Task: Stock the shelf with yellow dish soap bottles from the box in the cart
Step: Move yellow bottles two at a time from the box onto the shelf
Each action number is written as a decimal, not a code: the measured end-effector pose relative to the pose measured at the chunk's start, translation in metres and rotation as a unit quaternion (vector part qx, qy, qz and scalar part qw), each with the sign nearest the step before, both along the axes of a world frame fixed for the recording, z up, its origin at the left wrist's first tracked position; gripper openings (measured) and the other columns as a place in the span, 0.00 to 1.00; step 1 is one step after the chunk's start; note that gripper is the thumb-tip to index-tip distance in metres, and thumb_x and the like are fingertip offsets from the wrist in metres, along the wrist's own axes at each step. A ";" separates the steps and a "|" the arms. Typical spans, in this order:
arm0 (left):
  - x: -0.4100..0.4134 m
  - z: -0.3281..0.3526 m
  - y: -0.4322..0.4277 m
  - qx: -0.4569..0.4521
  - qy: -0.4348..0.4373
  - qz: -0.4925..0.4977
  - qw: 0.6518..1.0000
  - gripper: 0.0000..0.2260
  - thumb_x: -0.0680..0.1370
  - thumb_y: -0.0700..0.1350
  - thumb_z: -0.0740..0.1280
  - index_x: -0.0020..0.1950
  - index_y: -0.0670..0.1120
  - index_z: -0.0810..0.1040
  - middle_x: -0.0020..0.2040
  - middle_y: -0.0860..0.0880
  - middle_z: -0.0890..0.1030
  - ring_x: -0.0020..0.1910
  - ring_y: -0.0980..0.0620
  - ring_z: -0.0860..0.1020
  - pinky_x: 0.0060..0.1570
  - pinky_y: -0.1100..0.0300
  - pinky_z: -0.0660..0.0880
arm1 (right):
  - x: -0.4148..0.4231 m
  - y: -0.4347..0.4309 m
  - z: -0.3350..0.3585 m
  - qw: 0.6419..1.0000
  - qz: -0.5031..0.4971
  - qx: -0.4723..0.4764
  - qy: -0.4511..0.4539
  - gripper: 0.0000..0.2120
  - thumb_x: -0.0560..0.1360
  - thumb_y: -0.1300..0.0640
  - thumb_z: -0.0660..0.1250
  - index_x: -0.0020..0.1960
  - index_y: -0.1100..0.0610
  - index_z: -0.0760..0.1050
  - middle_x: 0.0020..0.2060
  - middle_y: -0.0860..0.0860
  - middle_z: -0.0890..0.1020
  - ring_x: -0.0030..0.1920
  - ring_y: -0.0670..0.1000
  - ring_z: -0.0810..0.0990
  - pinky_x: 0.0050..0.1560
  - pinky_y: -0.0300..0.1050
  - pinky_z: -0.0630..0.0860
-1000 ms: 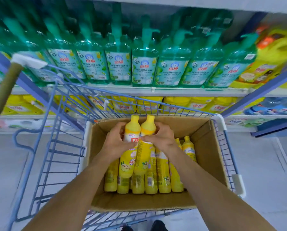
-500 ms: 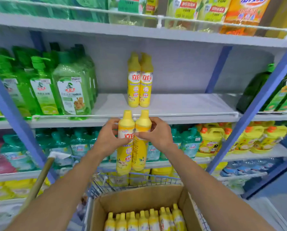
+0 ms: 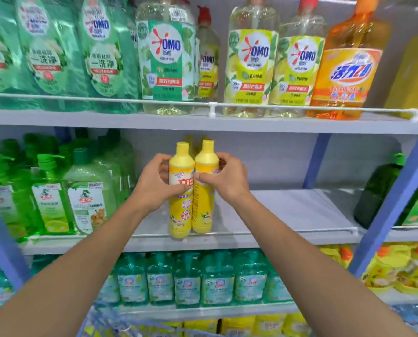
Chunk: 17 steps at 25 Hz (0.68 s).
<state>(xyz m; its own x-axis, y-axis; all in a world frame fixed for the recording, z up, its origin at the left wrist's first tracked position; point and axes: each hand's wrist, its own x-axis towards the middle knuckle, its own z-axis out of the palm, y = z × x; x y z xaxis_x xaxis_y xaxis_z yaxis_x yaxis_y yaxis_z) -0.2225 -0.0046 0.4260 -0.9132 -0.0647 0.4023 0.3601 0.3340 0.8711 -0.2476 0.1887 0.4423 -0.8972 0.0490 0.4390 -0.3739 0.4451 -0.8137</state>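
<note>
Two yellow dish soap bottles are held upright side by side over the front of the middle shelf (image 3: 288, 210). My left hand (image 3: 154, 183) grips the left bottle (image 3: 180, 210) and my right hand (image 3: 223, 178) grips the right bottle (image 3: 204, 207). Their bases sit at the shelf's white front rail; whether they touch the shelf I cannot tell. Behind them the caps of earlier yellow bottles (image 3: 191, 139) peek out. The box and most of the cart are out of view.
Green pump bottles (image 3: 64, 198) crowd the left of the same shelf, and a dark green bottle (image 3: 378, 190) stands at its right end. A blue upright (image 3: 395, 200) bounds the bay. Clear and orange bottles fill the shelf above (image 3: 251, 69); teal bottles sit below (image 3: 188, 278).
Both hands lifted the two bottles out of the box, up past the lower shelves, and forward to the middle shelf. The view tilted up, so the box dropped out of sight.
</note>
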 end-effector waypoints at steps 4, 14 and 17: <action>-0.024 -0.013 0.008 0.005 -0.003 0.021 1.000 0.31 0.62 0.40 0.83 0.60 0.48 0.73 0.54 0.47 0.82 0.50 0.48 0.83 0.45 0.51 0.83 | -0.029 0.005 -0.012 1.000 0.004 0.013 -0.007 0.29 0.58 0.48 0.84 0.56 0.52 0.80 0.46 0.49 0.86 0.46 0.49 0.85 0.54 0.52 0.82; -0.047 -0.022 0.011 0.045 -0.008 0.016 0.999 0.29 0.65 0.36 0.81 0.62 0.46 0.73 0.54 0.46 0.82 0.51 0.48 0.83 0.47 0.52 0.83 | -0.045 0.006 -0.044 0.996 -0.014 0.092 -0.001 0.36 0.60 0.41 0.83 0.63 0.52 0.77 0.55 0.50 0.81 0.53 0.50 0.81 0.55 0.53 0.81; -0.050 -0.025 0.006 0.037 -0.004 0.004 0.999 0.32 0.63 0.40 0.83 0.62 0.47 0.72 0.55 0.47 0.82 0.52 0.47 0.83 0.48 0.49 0.83 | -0.043 0.006 -0.045 0.995 -0.014 0.101 0.015 0.35 0.60 0.43 0.84 0.63 0.53 0.77 0.55 0.51 0.81 0.54 0.51 0.80 0.56 0.52 0.80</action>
